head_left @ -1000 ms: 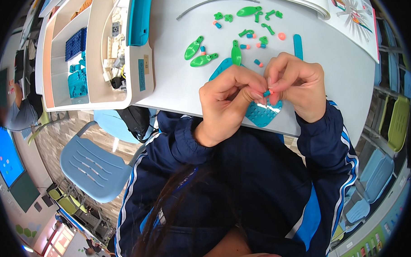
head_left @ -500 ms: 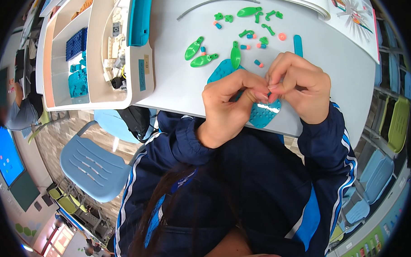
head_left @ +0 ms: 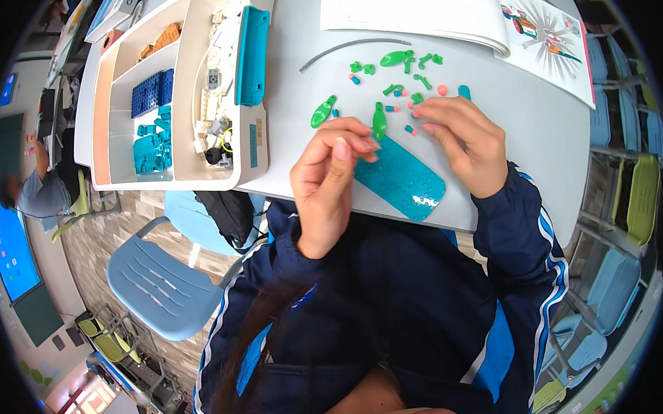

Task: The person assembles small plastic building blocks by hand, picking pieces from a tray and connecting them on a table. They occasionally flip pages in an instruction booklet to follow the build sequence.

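My left hand (head_left: 327, 178) hovers over the left end of a teal studded plate (head_left: 404, 182). Its fingers curl loosely, the thumb stands apart from them, and no piece shows in it. Fingers outstretched, my right hand (head_left: 467, 142) is above the plate's far right side, its fingertips beside a small green piece (head_left: 417, 98) and a coral-and-blue peg (head_left: 411, 129). A green leaf piece (head_left: 379, 121) lies at the plate's far edge; another leaf (head_left: 323, 112) is farther left. Several small green stems and pegs, and a round coral piece (head_left: 442, 90), are scattered beyond.
A white sorting box (head_left: 249, 149) with orange, blue, teal and white bricks stands on the left of the table. A grey flexible tube (head_left: 348, 42) lies at the back, before an open booklet (head_left: 549, 50). A blue chair (head_left: 164, 285) is at lower left.
My hands have parted from a fingertip pinch between them. The left moved left and loosened; the right opened out toward the small pieces. The view has shifted slightly.
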`<control>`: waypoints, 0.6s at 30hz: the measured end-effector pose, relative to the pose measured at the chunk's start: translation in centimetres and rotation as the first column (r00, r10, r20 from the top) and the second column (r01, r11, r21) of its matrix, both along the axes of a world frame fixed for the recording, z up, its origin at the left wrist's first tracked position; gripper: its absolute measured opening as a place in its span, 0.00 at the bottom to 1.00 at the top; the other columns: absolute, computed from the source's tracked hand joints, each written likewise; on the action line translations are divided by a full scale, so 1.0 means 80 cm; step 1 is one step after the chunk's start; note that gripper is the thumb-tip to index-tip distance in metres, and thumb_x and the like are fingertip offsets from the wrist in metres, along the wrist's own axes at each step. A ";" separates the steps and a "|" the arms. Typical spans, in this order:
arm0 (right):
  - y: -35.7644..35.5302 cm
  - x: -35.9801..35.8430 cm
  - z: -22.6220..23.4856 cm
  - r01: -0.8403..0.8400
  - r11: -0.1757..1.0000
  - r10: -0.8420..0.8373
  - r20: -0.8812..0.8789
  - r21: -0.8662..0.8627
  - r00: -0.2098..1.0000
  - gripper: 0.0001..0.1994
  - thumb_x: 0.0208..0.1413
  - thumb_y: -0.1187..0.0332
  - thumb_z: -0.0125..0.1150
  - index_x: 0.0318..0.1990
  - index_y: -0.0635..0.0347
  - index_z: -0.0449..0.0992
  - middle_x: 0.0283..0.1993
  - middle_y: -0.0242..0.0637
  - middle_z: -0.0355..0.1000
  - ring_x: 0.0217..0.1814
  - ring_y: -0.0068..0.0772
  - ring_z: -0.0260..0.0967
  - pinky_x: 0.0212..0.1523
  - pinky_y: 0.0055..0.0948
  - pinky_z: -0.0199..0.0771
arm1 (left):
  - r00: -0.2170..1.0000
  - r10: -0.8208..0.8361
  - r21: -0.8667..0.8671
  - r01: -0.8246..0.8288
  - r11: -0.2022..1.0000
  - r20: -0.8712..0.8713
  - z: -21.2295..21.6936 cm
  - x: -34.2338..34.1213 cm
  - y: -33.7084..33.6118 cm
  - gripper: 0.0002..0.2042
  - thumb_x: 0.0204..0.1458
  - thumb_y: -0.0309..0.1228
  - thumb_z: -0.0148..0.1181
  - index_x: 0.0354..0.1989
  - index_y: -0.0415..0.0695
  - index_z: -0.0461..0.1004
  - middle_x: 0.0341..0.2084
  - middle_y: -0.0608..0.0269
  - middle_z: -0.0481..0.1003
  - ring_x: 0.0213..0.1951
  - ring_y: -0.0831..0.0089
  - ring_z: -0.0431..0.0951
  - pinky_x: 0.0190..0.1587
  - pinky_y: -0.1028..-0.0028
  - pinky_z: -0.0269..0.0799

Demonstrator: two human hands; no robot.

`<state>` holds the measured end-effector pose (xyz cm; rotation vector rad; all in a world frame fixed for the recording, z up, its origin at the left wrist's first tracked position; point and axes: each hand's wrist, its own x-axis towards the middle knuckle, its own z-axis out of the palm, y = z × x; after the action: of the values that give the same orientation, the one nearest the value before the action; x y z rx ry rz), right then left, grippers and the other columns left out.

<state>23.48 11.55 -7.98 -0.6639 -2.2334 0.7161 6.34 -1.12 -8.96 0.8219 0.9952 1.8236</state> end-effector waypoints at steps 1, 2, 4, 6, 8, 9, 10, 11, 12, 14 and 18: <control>0.003 0.003 0.001 0.051 0.998 -0.051 -0.006 0.027 0.999 0.12 0.49 0.81 0.64 0.42 0.62 0.81 0.40 0.40 0.78 0.41 0.40 0.76 0.45 0.31 0.76 | 0.991 0.043 -0.016 -0.046 0.999 -0.127 0.002 -0.006 -0.001 0.09 0.64 0.31 0.53 0.40 0.37 0.73 0.46 0.55 0.71 0.42 0.71 0.71 0.48 0.70 0.67; 0.006 0.006 0.006 0.103 0.993 -0.103 -0.014 0.053 0.995 0.12 0.49 0.80 0.65 0.42 0.61 0.81 0.41 0.40 0.79 0.40 0.40 0.76 0.45 0.30 0.76 | 0.964 0.083 -0.026 -0.092 0.995 -0.252 0.004 -0.011 -0.001 0.09 0.63 0.30 0.56 0.40 0.36 0.74 0.46 0.54 0.72 0.41 0.71 0.72 0.46 0.71 0.69; 0.015 0.016 0.014 0.228 0.972 -0.227 -0.020 0.048 0.974 0.12 0.49 0.77 0.67 0.43 0.60 0.82 0.41 0.40 0.79 0.41 0.39 0.76 0.44 0.30 0.75 | 0.789 0.146 -0.024 -0.200 0.980 -0.596 0.006 -0.026 -0.002 0.10 0.53 0.30 0.66 0.41 0.40 0.78 0.43 0.59 0.75 0.41 0.71 0.72 0.45 0.70 0.64; 0.031 0.031 0.024 0.388 0.922 -0.388 -0.001 0.000 0.922 0.13 0.49 0.74 0.68 0.44 0.58 0.82 0.42 0.40 0.79 0.42 0.39 0.75 0.44 0.31 0.74 | 0.510 0.126 0.030 -0.193 0.981 -0.851 0.008 -0.034 0.002 0.10 0.50 0.31 0.68 0.40 0.46 0.81 0.42 0.65 0.75 0.44 0.69 0.70 0.45 0.66 0.56; 0.042 0.035 0.016 0.320 0.932 -0.329 0.030 0.169 0.944 0.14 0.50 0.72 0.68 0.46 0.57 0.82 0.44 0.40 0.78 0.45 0.40 0.73 0.46 0.32 0.73 | 0.160 0.108 0.082 -0.162 0.983 -0.981 0.010 -0.038 0.009 0.11 0.46 0.33 0.70 0.40 0.52 0.83 0.42 0.71 0.75 0.47 0.67 0.68 0.45 0.63 0.48; 0.043 0.035 0.011 0.280 0.927 -0.301 0.051 0.248 0.952 0.14 0.50 0.71 0.68 0.47 0.56 0.82 0.45 0.41 0.77 0.46 0.41 0.72 0.47 0.32 0.72 | 0.134 0.096 0.076 -0.150 0.986 -0.986 0.010 -0.038 0.012 0.11 0.46 0.34 0.70 0.40 0.52 0.83 0.42 0.71 0.75 0.47 0.67 0.68 0.45 0.62 0.49; 0.038 0.032 0.008 0.252 0.956 -0.271 0.115 0.151 0.956 0.15 0.51 0.68 0.68 0.48 0.53 0.82 0.48 0.38 0.75 0.54 0.43 0.67 0.54 0.36 0.68 | 0.107 0.084 0.069 -0.137 0.988 -0.991 0.011 -0.037 0.015 0.11 0.47 0.34 0.70 0.40 0.51 0.83 0.43 0.70 0.75 0.47 0.66 0.68 0.45 0.61 0.49; 0.035 0.028 0.004 0.238 0.951 -0.268 0.145 0.195 0.952 0.15 0.51 0.68 0.68 0.48 0.52 0.82 0.49 0.37 0.75 0.55 0.43 0.66 0.56 0.37 0.66 | 0.080 0.072 0.062 -0.125 0.990 -0.994 0.012 -0.036 0.018 0.11 0.47 0.35 0.70 0.40 0.51 0.83 0.43 0.70 0.75 0.47 0.66 0.68 0.45 0.60 0.49; 0.032 0.023 -0.002 0.220 0.947 -0.264 0.178 0.234 0.948 0.15 0.51 0.68 0.67 0.48 0.52 0.82 0.49 0.36 0.75 0.57 0.43 0.65 0.57 0.39 0.64 | 0.071 0.070 0.060 -0.137 0.989 -0.995 0.010 -0.035 0.019 0.11 0.47 0.35 0.69 0.40 0.51 0.83 0.43 0.70 0.75 0.48 0.66 0.68 0.45 0.60 0.49; 0.030 0.020 -0.012 0.226 0.948 -0.274 0.216 0.225 0.937 0.12 0.52 0.67 0.67 0.46 0.51 0.83 0.51 0.31 0.74 0.60 0.43 0.61 0.61 0.43 0.59 | 0.054 0.066 0.056 -0.159 0.986 -0.996 0.003 -0.033 0.021 0.11 0.47 0.35 0.69 0.40 0.50 0.83 0.44 0.70 0.75 0.48 0.65 0.67 0.45 0.59 0.49; 0.033 0.024 -0.018 0.239 0.937 -0.300 0.237 0.254 0.924 0.08 0.51 0.68 0.68 0.40 0.53 0.84 0.48 0.30 0.76 0.57 0.41 0.63 0.58 0.40 0.60 | 0.068 0.074 0.058 -0.202 0.978 -0.995 -0.004 -0.033 0.019 0.12 0.48 0.35 0.69 0.41 0.49 0.83 0.44 0.68 0.75 0.48 0.65 0.68 0.45 0.58 0.49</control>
<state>25.39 14.16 -9.45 -0.9841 -2.3565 0.2418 3.67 0.43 -9.31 2.1378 2.0619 1.0521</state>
